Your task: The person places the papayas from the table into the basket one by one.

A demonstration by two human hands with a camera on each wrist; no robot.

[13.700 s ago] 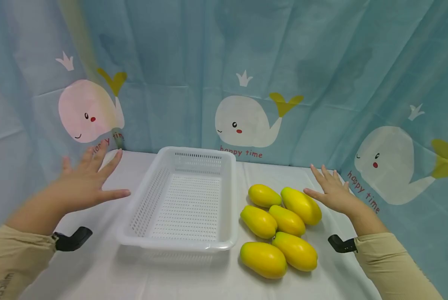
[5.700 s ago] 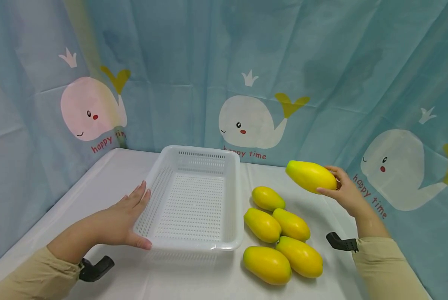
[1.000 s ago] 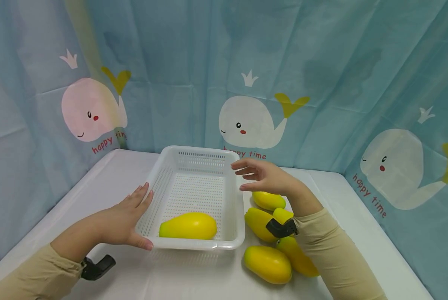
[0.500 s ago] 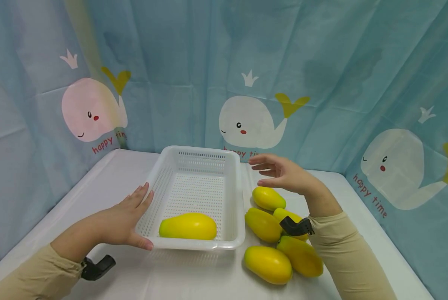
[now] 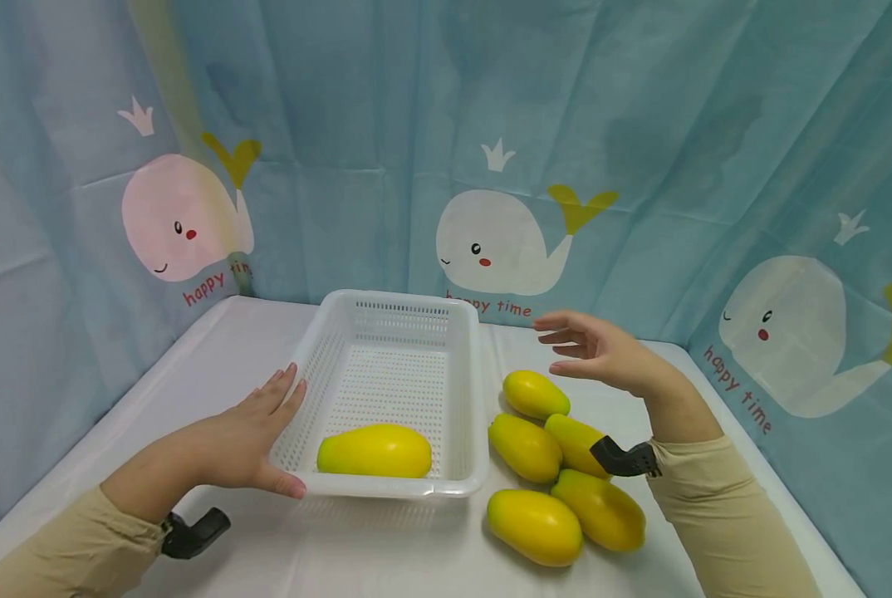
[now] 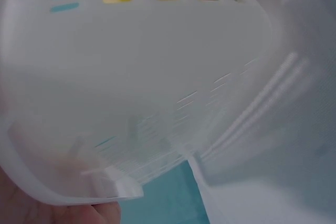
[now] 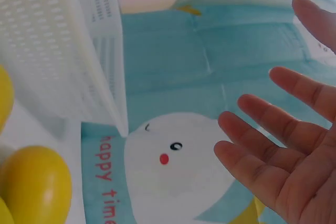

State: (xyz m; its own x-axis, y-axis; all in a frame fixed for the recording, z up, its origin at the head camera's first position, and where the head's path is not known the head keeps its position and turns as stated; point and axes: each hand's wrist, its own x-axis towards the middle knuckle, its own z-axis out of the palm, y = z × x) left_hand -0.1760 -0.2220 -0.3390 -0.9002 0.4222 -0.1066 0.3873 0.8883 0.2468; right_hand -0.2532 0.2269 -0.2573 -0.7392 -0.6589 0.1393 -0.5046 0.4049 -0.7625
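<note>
Head view: the near rim hides the lower edge of the yellow fruit in the white basket, and a black wrist piece covers one end among the five loose fruits on the table, while the left wrist view mostly cuts off the left hand. That basket fruit lies at the near end, long axis left to right, its narrower greenish tip pointing left. Left fingers lie extended against the basket's left side; the right hand, holding nothing, hovers near the farthest loose fruit, fingers loosely bent.
</note>
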